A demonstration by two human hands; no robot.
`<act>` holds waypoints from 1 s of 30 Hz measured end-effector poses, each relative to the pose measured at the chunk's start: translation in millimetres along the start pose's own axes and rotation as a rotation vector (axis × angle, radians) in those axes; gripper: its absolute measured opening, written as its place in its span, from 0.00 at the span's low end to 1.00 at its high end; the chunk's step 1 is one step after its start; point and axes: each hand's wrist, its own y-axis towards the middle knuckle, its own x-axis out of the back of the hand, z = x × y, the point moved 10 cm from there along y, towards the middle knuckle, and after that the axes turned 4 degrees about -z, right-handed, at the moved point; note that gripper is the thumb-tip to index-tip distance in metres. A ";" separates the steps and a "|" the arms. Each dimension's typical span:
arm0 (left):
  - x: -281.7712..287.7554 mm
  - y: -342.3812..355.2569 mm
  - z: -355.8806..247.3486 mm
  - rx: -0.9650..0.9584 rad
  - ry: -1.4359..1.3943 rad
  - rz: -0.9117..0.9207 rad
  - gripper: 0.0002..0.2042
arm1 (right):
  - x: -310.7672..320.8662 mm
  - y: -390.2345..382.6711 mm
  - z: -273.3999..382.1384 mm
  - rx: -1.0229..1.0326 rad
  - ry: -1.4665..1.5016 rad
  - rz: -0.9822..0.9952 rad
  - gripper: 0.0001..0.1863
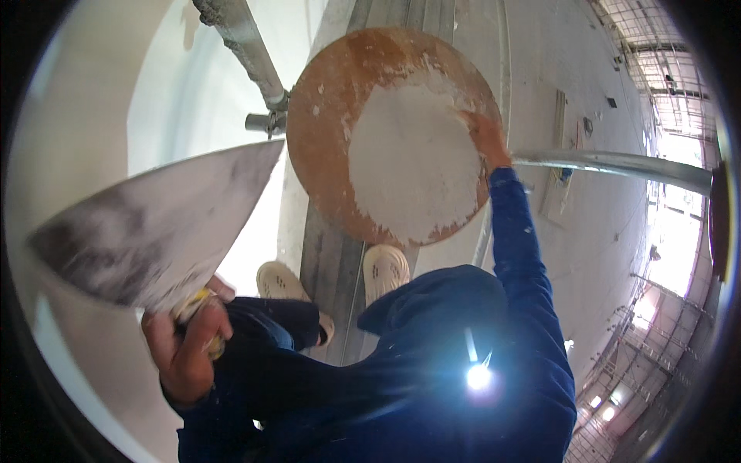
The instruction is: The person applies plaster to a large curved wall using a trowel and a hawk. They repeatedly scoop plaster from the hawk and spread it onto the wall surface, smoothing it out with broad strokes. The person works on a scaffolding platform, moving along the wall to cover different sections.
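Note:
My left hand is closed round the handle of a wide trowel. Its flat, pointed metal blade is smeared with white and dark patches and tilts up at the left. A round brown board takes up the upper middle, with a broad layer of white plaster on its face. At the board's right rim, my right hand is closed on the edge, fingertips over the face beside the plaster. Whatever lies under that hand is hidden.
Below the board run grey metal planks, with my pale clogs on them. A plaster-crusted pole with a clamp stands at upper left, and a metal tube crosses at right. A pale wall curves along the left.

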 end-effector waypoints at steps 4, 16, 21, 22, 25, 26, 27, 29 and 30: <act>18.0 4.4 6.5 -0.013 -0.123 -0.115 0.09 | -57.8 -41.3 40.1 0.077 0.096 -0.177 0.26; -3.6 28.1 29.4 0.138 -0.127 -0.096 0.14 | -37.1 20.2 24.0 -0.044 0.004 -0.027 0.29; -14.6 31.3 33.5 0.212 -0.307 -0.129 0.14 | -62.3 -24.1 52.9 -0.024 0.072 0.258 0.29; -20.0 36.4 29.6 0.195 -0.327 -0.098 0.13 | -58.6 -19.9 47.6 -0.010 0.066 0.291 0.29; -28.7 48.7 15.4 0.126 -0.346 -0.018 0.11 | -29.1 18.3 23.4 -0.022 0.086 0.201 0.30; -29.0 48.4 14.0 0.110 -0.324 -0.005 0.11 | -20.9 36.5 22.0 -0.037 0.107 0.138 0.30; -29.1 47.9 13.0 0.097 -0.301 0.007 0.11 | -22.4 51.8 21.0 -0.064 0.066 0.152 0.30; -30.4 46.9 11.7 0.110 -0.273 0.023 0.11 | -22.0 74.3 22.7 -0.117 -0.017 0.201 0.30; -30.7 46.6 12.7 0.127 -0.267 0.029 0.12 | -35.4 76.6 20.6 -0.080 -0.017 0.196 0.29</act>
